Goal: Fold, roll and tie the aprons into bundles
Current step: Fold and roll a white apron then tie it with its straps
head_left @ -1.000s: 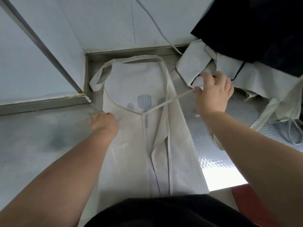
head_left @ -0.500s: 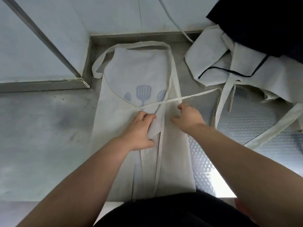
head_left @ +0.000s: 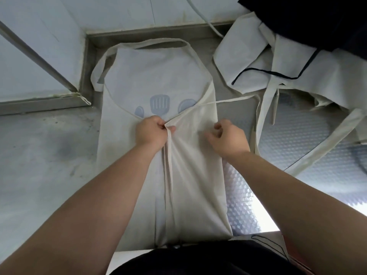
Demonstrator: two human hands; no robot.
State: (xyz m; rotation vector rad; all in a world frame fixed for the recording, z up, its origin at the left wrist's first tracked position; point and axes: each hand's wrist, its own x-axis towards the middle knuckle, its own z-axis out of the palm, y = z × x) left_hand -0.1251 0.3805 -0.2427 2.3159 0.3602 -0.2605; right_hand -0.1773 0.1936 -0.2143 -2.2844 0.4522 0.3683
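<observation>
A cream apron [head_left: 155,80] with blue utensil prints lies lengthwise on the steel counter, its sides folded in toward the middle and its neck loop at the far end. My left hand [head_left: 153,132] pinches the folded flap's corner where a waist tie [head_left: 168,175] starts and runs down the middle toward me. My right hand [head_left: 228,138] hovers on the right flap with loosely curled fingers and holds nothing. The other tie [head_left: 236,100] stretches off to the right.
A heap of more cream aprons [head_left: 278,62], one with dark trim, lies at the back right under a dark cloth [head_left: 317,18]. A patterned mat [head_left: 297,155] covers the counter's right side. Walls and a metal ledge [head_left: 139,34] close the back and left.
My right hand let go of the right tie and came down onto the apron. My left hand moved from the apron's left edge to the middle and pinched the flap corner.
</observation>
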